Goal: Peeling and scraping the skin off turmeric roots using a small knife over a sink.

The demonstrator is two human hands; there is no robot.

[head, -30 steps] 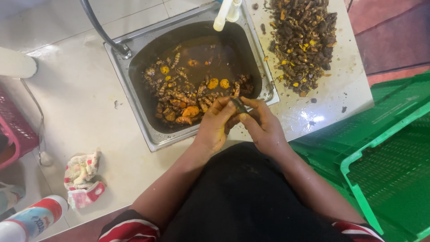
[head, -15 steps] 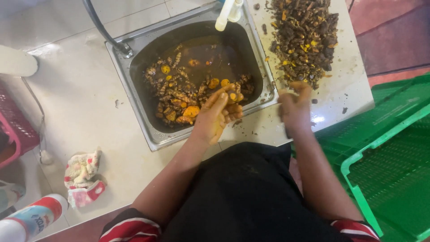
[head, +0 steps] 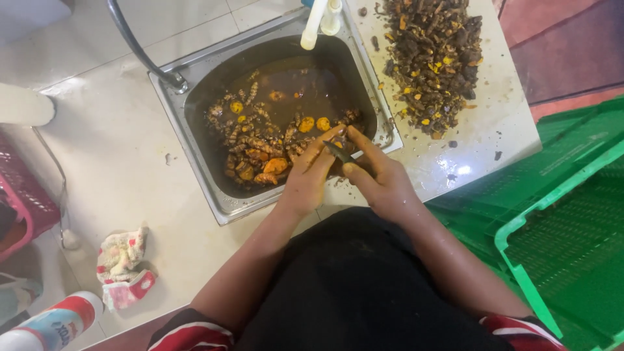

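A steel sink (head: 195, 146) holds brown water and several orange and brown turmeric roots (head: 260, 146). My left hand (head: 311, 174) reaches over the sink's near right corner with its fingers around a small root piece. My right hand (head: 380, 179) is beside it, gripping a small dark knife (head: 338, 153) whose blade points at the piece in the left hand. The two hands touch over the sink rim.
A heap of dark peelings and root bits (head: 434, 58) lies on the white counter right of the sink. Green plastic crates (head: 559, 221) stand at the right. A pink basket (head: 23, 195), a crumpled cloth (head: 123, 266) and a spray can (head: 52, 325) are at the left. A tap (head: 146, 55) arches over the sink.
My right hand has come back from the peelings heap on the counter to the sink edge and meets the left hand again with the knife.
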